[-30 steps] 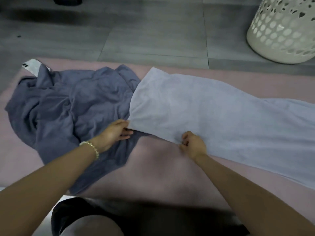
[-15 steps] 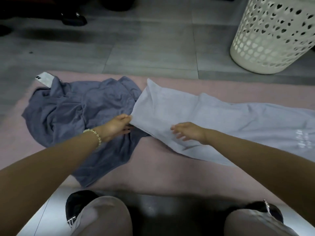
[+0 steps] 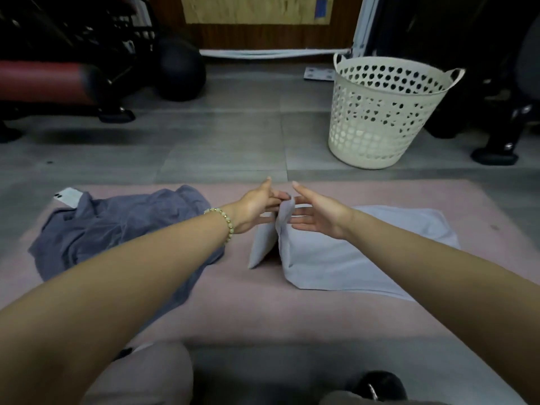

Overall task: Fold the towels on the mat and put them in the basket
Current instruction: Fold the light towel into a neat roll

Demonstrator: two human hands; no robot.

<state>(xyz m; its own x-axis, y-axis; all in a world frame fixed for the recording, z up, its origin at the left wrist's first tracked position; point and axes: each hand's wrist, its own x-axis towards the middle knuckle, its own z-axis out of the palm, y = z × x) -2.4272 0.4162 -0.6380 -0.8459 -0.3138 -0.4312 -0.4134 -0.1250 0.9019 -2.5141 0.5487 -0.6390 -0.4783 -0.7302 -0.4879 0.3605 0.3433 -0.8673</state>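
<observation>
My left hand (image 3: 257, 209) and right hand (image 3: 320, 216) are facing each other, thumbs pointing up, with a raised fold of the light towel (image 3: 350, 258) standing between them. My right fingers (image 3: 302, 212) are lying straight and spread, their tips touching that fold. My left fingers (image 3: 277, 196) are reaching nearly straight to the fold's top edge; I cannot tell whether they are pinching it or just pressing it. Below and to the right of my right fingers, the remainder of the light towel is lying flat on the pink mat (image 3: 263, 311). Left of my left fingers, beneath my forearm and its bead bracelet (image 3: 227, 222), the dark towel (image 3: 117, 229) is lying crumpled on the mat, covering one end of a white phone (image 3: 67, 196). Beyond my right fingers, off the mat on the floor, the white basket (image 3: 380, 118) is standing upright.
</observation>
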